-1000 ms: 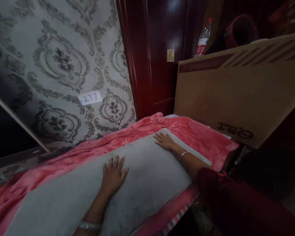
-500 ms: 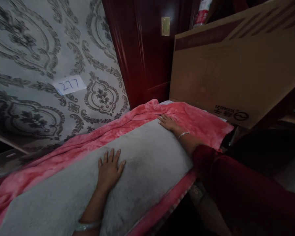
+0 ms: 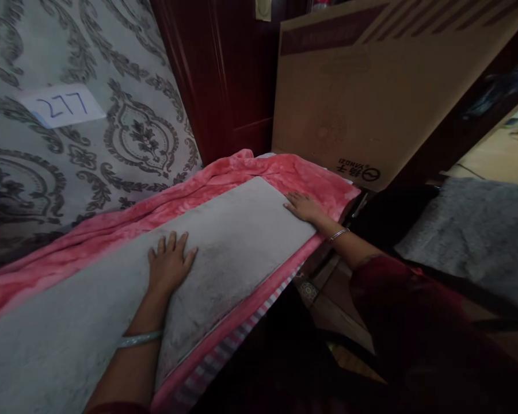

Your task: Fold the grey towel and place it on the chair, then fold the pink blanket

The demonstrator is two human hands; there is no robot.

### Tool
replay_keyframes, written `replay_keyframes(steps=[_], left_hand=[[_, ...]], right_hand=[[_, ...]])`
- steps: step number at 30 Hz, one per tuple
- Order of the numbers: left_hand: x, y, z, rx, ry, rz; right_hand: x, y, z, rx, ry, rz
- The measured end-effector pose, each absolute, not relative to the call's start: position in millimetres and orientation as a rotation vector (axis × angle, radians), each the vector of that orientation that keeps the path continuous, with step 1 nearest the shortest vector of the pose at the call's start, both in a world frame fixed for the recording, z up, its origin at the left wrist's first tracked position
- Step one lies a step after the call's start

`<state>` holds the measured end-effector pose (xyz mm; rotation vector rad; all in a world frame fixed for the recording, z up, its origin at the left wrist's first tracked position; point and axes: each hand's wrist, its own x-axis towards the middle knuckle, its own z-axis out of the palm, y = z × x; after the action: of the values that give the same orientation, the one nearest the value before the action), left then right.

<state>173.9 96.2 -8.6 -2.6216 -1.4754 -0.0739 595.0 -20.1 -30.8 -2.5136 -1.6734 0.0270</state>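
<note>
A long grey fabric piece with straight edges [image 3: 228, 241] lies flat over a pink plush blanket [image 3: 133, 221]. My left hand [image 3: 168, 264] rests palm down on the middle of the grey piece, fingers spread. At its far right edge lies my right hand [image 3: 303, 207], fingers stretched out, partly on the pink blanket. Neither hand grips anything. Below the near edge of the blanket, a striped cloth [image 3: 224, 351] shows. The near left end of the grey piece runs out of view.
A large cardboard box [image 3: 341, 103] stands behind the blanket, beside a dark red door [image 3: 228, 75]. Patterned wallpaper [image 3: 142, 132] with a paper marked 277 [image 3: 63, 106] is at the left. A grey furry cover [image 3: 479, 230] lies at the right.
My right hand has moved from the grey piece's far corner along its right end towards me. My left hand stays on the grey piece. The view has shifted right and down.
</note>
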Motion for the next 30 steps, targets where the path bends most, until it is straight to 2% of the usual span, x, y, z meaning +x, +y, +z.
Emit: replay_keyframes(steps=[7, 12, 18, 25, 30], left_hand=[[175, 90, -9, -2.631, -1.35, -0.236], [162, 62, -6, -2.8, -1.264, -0.075], [130, 10, -20, -3.008, -1.114, -0.046], [113, 0, -16, -3.14, -1.197, -0.044], [102, -27, -25, -3.124, -1.224, -0.16]], right_hand=[[581, -34, -31, -2.441, -1.615, -0.216], [579, -41, -36, -2.413, -1.588, -0.349], [568, -51, -29, -2.541, -1.538, -0.272], [557, -53, -15, -2.63, -1.546, -0.116], [567, -49, -27, -2.629, -1.572, -0.141]])
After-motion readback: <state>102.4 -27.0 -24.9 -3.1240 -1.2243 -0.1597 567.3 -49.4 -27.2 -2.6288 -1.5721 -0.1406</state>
